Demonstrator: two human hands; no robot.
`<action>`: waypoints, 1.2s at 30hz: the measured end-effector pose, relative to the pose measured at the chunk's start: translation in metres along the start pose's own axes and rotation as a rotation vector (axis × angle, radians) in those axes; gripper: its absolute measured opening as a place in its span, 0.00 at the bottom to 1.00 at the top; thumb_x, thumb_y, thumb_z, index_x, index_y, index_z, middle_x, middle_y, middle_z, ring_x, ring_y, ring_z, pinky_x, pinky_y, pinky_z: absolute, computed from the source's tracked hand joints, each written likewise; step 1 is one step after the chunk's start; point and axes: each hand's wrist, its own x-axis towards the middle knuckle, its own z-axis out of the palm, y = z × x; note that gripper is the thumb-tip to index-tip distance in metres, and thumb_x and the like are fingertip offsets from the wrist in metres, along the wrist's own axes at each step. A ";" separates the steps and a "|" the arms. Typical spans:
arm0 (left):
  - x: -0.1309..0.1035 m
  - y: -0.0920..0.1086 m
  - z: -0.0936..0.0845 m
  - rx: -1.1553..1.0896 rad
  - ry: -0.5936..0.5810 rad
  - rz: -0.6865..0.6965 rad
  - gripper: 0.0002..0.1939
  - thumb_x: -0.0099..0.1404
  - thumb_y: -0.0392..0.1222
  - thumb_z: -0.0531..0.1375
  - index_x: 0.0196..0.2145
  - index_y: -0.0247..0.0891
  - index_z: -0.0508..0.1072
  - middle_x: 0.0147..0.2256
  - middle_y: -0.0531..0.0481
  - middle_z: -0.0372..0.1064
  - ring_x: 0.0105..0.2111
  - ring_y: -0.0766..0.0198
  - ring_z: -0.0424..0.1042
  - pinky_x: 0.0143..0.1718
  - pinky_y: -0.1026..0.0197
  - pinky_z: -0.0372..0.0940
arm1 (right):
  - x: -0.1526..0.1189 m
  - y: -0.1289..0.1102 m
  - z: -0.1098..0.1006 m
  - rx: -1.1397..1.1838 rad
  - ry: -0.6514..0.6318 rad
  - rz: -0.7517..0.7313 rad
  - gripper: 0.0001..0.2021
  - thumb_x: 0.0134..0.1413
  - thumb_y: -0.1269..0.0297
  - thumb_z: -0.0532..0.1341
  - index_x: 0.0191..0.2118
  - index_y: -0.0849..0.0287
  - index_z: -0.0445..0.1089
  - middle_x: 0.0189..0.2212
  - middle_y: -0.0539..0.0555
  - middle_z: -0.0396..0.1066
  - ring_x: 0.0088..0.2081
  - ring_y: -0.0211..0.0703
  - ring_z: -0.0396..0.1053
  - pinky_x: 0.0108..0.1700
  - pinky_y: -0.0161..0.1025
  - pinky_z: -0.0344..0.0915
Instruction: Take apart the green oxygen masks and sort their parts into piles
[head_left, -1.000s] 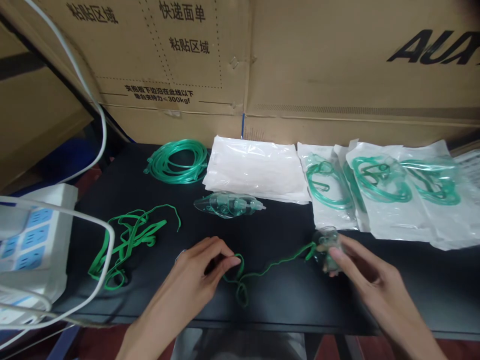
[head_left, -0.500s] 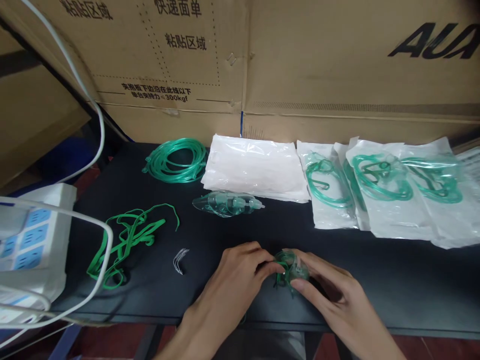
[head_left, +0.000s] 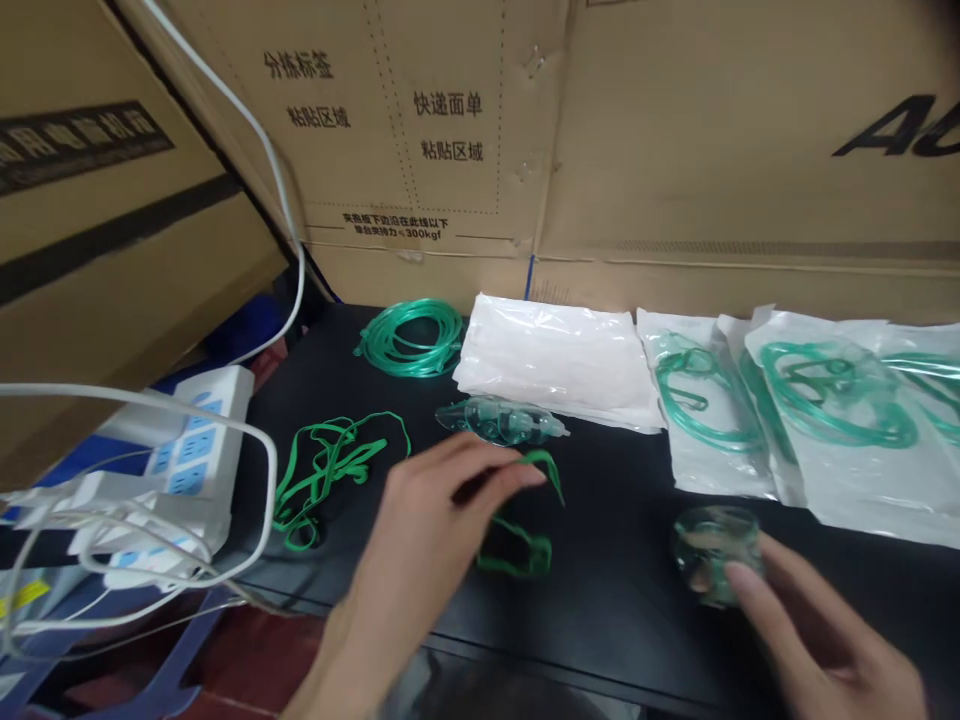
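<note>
At the far left leans a brown box (head_left: 127,260), and below it lies a white power strip (head_left: 196,440), with plugs and many cables (head_left: 271,480); one thick cable bends across in front of the strip and hides a part of it. Just right of the cables, on the black bench (head_left: 615,560), there is a loose heap (head_left: 364,453) of green straps, and behind it, a little to the right, a green tube coil (head_left: 412,363). Then comes the left hand (head_left: 442,510), above the front part of the bench; its fingers pinch a green strap (head_left: 553,470), whose end stands out past the thumb, while a loop hangs lower. Directly behind these fingers lie some clear masks (head_left: 502,420) in a row, partly covered by the hand in this view. Behind them is a pile of white bags (head_left: 559,355), near the large box (head_left: 675,180), which closes the back like a wall. Farther right lie the filled bags (head_left: 709,410), with green tubes seen through the film. In front of them is one clear mask (head_left: 720,530), well apart from the left hand; the right hand (head_left: 832,620), blurred, grasps it between thumb and fingers.
</note>
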 end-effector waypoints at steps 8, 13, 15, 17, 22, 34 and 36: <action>0.008 -0.021 -0.093 0.632 0.334 -0.068 0.18 0.76 0.61 0.59 0.44 0.50 0.84 0.41 0.54 0.81 0.38 0.55 0.77 0.39 0.57 0.64 | 0.005 -0.025 0.023 0.093 -0.056 0.060 0.22 0.55 0.49 0.73 0.53 0.51 0.83 0.45 0.51 0.86 0.45 0.57 0.85 0.38 0.33 0.83; -0.003 -0.077 -0.108 0.908 0.076 -0.163 0.33 0.76 0.63 0.49 0.46 0.35 0.84 0.49 0.37 0.79 0.47 0.38 0.77 0.48 0.43 0.68 | 0.006 -0.031 0.028 0.064 -0.084 -0.094 0.19 0.58 0.51 0.71 0.52 0.51 0.83 0.46 0.52 0.86 0.45 0.54 0.85 0.41 0.33 0.82; -0.004 -0.084 -0.100 0.968 0.099 -0.124 0.37 0.76 0.62 0.47 0.52 0.27 0.82 0.56 0.29 0.75 0.55 0.31 0.72 0.55 0.36 0.67 | 0.006 -0.039 0.036 0.040 -0.083 -0.224 0.16 0.61 0.53 0.70 0.52 0.50 0.82 0.48 0.52 0.85 0.47 0.51 0.84 0.47 0.33 0.81; -0.006 -0.076 -0.083 0.893 0.156 -0.060 0.36 0.76 0.63 0.48 0.56 0.29 0.80 0.61 0.30 0.72 0.59 0.31 0.70 0.59 0.34 0.65 | 0.006 -0.048 0.046 0.001 -0.099 -0.359 0.16 0.63 0.55 0.69 0.55 0.49 0.81 0.51 0.53 0.83 0.50 0.48 0.83 0.52 0.32 0.78; -0.023 -0.023 -0.008 0.135 -0.212 -0.073 0.14 0.75 0.54 0.62 0.50 0.50 0.83 0.50 0.50 0.81 0.49 0.54 0.79 0.53 0.54 0.72 | 0.002 -0.067 0.067 -0.097 -0.198 -0.465 0.21 0.66 0.58 0.69 0.62 0.48 0.76 0.55 0.57 0.77 0.53 0.48 0.80 0.55 0.37 0.76; -0.034 -0.017 0.038 -0.524 -0.448 -0.247 0.11 0.78 0.46 0.61 0.44 0.46 0.86 0.46 0.48 0.78 0.46 0.60 0.77 0.50 0.62 0.68 | 0.003 -0.083 0.068 0.203 -0.410 -0.186 0.16 0.73 0.57 0.62 0.62 0.43 0.76 0.58 0.54 0.78 0.59 0.46 0.77 0.60 0.36 0.73; -0.034 -0.020 0.036 -0.560 -0.439 -0.291 0.15 0.78 0.48 0.60 0.39 0.44 0.86 0.44 0.48 0.76 0.44 0.61 0.75 0.47 0.63 0.68 | 0.005 -0.085 0.070 0.199 -0.425 -0.161 0.16 0.71 0.56 0.64 0.60 0.45 0.78 0.57 0.55 0.78 0.59 0.48 0.77 0.60 0.38 0.73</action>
